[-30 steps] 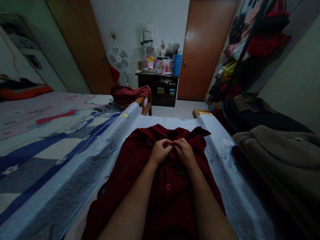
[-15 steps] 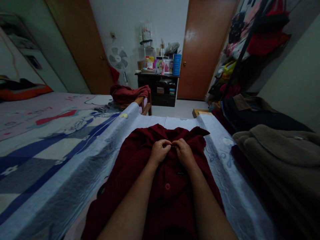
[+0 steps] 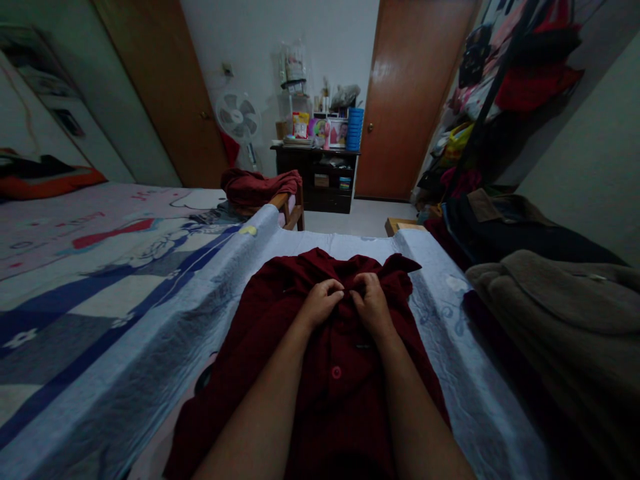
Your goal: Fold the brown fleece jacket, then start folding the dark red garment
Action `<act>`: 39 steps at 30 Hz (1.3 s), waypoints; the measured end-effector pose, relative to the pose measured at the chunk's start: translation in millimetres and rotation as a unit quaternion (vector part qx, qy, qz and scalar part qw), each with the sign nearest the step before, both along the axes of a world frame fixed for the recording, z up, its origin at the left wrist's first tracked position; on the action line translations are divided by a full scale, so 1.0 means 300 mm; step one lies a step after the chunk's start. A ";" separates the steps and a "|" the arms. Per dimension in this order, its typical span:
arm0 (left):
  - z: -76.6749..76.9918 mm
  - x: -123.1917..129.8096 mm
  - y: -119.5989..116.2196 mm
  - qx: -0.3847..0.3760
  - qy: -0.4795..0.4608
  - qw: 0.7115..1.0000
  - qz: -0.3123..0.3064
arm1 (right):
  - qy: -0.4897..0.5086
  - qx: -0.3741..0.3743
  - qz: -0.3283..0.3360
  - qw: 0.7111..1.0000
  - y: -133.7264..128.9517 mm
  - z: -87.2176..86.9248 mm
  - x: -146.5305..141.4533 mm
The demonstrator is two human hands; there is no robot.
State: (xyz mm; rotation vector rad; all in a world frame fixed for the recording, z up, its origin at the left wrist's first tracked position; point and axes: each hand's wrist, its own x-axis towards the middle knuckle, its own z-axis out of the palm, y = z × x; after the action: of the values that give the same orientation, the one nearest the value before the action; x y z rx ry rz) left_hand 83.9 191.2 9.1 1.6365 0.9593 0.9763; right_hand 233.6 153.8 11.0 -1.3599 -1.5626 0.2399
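Note:
A dark red shirt (image 3: 333, 400) with a round button low on its front lies on the light blue cover (image 3: 435, 293), its collar at the far end. My left hand (image 3: 323, 303) pinches the shirt's front edge just below the collar. Close beside it on the right, my right hand (image 3: 370, 303) rests at the same front opening, thumb and forefinger apart, the other fingers over the cloth. Any button between the fingertips is too small to make out.
Folded brown and dark clothes (image 3: 555, 287) are piled at the right. On the left is a patterned bedspread (image 3: 125, 280). A folded red cloth (image 3: 260, 187) lies on a wooden rail beyond. A fan (image 3: 239, 117) and dark cabinet (image 3: 325, 190) stand farther back.
My right hand's thumb and forefinger have parted, and the hand has shifted slightly right, away from my left fingertips. My left hand keeps its pinch in nearly the same place.

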 end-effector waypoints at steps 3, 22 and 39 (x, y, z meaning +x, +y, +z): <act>-0.003 0.004 0.000 0.000 0.009 1.000 0.000 | -0.001 0.029 -0.040 0.999 -0.012 0.014 -0.008; -0.015 0.023 0.009 -0.051 -0.102 0.992 0.058 | 0.020 -0.024 0.059 0.998 -0.009 0.011 -0.011; 0.023 -0.030 0.000 0.295 0.168 0.901 0.271 | 0.007 -0.222 0.219 0.950 -0.065 0.114 0.080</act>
State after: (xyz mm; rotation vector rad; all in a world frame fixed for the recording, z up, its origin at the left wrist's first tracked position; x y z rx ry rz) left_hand 74.9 191.2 16.1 2.1407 1.5093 1.4959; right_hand 257.5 134.3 45.3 -1.3152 -1.8590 0.9193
